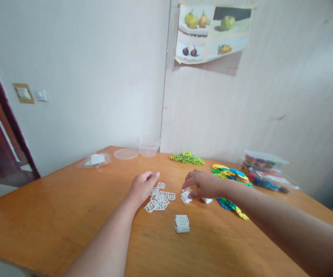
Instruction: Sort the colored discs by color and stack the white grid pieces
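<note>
Clear plastic is what I see most of along the far edge of the table: a round tub [148, 146] stands by the wall corner and looks empty, with its flat lid [126, 154] lying just to its left. Further left a shallow clear clamshell pack [94, 160] holds something white that I cannot make out. At the right end, a lidded clear box [263, 161] is stacked with many-coloured pieces, and a flatter clear pack [271, 180] lies in front of it.

My left hand [143, 186] hovers loosely curled over a scatter of white grid tiles [159, 199], fingers half bent and holding nothing that I can see. My right hand [202, 184] is palm down, its fingertips pinched on a small white grid piece [186, 196] resting on the table, just right of the scatter. An assembled white grid cube [181, 223] sits alone nearer to me.

A heap of green pieces [187, 158] and a spread of yellow, blue and green ones [230, 173] lie beyond my right hand.

The wooden table [53, 215] is orange-brown and sits in a corner. A fruit poster [212, 32] hangs on the pale panelled wall, a light switch [41, 95] on the white wall to the left, beside a dark red door frame [1, 111].
</note>
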{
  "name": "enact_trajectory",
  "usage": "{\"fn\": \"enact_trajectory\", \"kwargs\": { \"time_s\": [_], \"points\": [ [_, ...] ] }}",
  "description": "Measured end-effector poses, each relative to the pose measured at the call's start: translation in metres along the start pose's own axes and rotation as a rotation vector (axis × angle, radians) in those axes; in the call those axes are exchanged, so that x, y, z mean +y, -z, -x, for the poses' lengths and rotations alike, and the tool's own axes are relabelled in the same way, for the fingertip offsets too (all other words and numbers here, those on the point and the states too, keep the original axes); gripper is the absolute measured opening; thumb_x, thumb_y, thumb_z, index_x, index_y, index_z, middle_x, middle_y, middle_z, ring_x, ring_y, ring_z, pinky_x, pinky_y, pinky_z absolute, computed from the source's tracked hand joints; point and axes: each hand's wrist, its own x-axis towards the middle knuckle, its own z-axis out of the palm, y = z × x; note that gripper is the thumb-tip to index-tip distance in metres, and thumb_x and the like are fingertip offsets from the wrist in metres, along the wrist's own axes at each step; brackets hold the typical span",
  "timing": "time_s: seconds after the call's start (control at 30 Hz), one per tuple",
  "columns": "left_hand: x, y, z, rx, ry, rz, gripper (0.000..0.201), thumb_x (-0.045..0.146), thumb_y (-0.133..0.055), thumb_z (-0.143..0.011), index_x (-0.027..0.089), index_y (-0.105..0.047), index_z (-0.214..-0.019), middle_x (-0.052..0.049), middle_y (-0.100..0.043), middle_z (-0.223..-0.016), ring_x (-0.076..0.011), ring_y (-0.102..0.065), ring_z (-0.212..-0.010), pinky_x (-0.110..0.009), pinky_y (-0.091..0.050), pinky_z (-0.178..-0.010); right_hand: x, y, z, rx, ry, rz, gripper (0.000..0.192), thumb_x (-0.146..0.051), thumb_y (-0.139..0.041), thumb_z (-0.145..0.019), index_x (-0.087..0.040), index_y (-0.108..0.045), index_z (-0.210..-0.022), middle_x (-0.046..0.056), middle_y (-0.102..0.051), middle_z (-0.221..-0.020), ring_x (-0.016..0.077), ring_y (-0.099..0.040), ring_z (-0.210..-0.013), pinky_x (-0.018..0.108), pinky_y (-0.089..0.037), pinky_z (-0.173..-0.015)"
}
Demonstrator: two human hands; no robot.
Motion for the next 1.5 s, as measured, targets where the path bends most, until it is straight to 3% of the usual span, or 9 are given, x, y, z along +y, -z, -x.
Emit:
{"fn": "enact_trajectory", "kwargs": {
  "time_s": [0.5,0.7,1.0,1.17,1.3,1.5],
  "points": [
    [-0.013,-0.001,-0.005,0.028,0.028,-0.094,0.045,0.057,-0.046,-0.084,0.018,-0.061,-0.067,0.000,-0.059,-0.058,-0.0153,-0.053,-0.058,-0.025,-0.032,-0.055,-0.001,-0.003,-0.005,0.020,-0.029,-0.027,0.046,-0.047,-0.068,-0.078,-0.029,-0.066,-0.121,0.008,-0.063,-0.118,0.0268,-0.053,-0.111,0.038,-0.039,-0.096],
    [-0.025,0.000,-0.008,0.056,0.037,-0.171,0.037,0.047,-0.047,-0.083,0.019,-0.058,-0.061,0.000,-0.058,-0.057,-0.0151,-0.051,-0.057,-0.025,-0.028,-0.054,-0.025,-0.009,-0.027,0.066,0.044,0.003,0.037,-0.037,-0.063,-0.082,-0.025,-0.069,-0.117,0.010,-0.065,-0.112,0.0262,-0.056,-0.106,0.036,-0.041,-0.092],
    [-0.028,-0.002,-0.008,0.016,-0.015,-0.161,0.030,0.042,-0.051,-0.080,0.020,-0.059,-0.062,0.000,-0.060,-0.060,-0.0153,-0.053,-0.061,-0.024,-0.028,-0.056,-0.058,-0.023,-0.054,0.028,0.092,0.182,0.030,-0.035,-0.056,-0.083,-0.024,-0.073,-0.105,0.011,-0.068,-0.103,0.0262,-0.060,-0.093,0.034,-0.043,-0.076],
    [-0.023,-0.003,-0.007,-0.008,-0.043,-0.155,0.031,0.042,-0.050,-0.081,0.019,-0.057,-0.060,0.001,-0.057,-0.058,-0.0150,-0.052,-0.061,-0.024,-0.029,-0.055,-0.060,-0.026,-0.057,0.054,0.052,0.219,0.027,-0.029,-0.049,-0.086,-0.020,-0.074,-0.089,0.012,-0.069,-0.091,0.0252,-0.060,-0.088,0.033,-0.041,-0.074],
    [-0.016,-0.004,-0.006,-0.030,-0.036,-0.099,0.031,0.042,-0.050,-0.080,0.019,-0.057,-0.060,0.002,-0.056,-0.058,-0.0149,-0.052,-0.061,-0.024,-0.032,-0.057,-0.061,-0.024,-0.058,0.114,-0.069,0.138,0.025,-0.025,-0.049,-0.086,-0.019,-0.073,-0.091,0.013,-0.069,-0.093,0.0250,-0.059,-0.092,0.032,-0.041,-0.077],
    [-0.007,-0.006,-0.001,-0.125,0.020,0.047,0.033,0.046,-0.053,-0.079,0.018,-0.057,-0.063,0.003,-0.053,-0.058,-0.0129,-0.049,-0.058,-0.023,-0.034,-0.054,-0.054,-0.025,-0.066,0.176,-0.179,0.023,0.028,-0.023,-0.043,-0.089,-0.018,-0.071,-0.090,0.009,-0.071,-0.093,0.0205,-0.062,-0.086,0.028,-0.041,-0.071]
  ]
}}
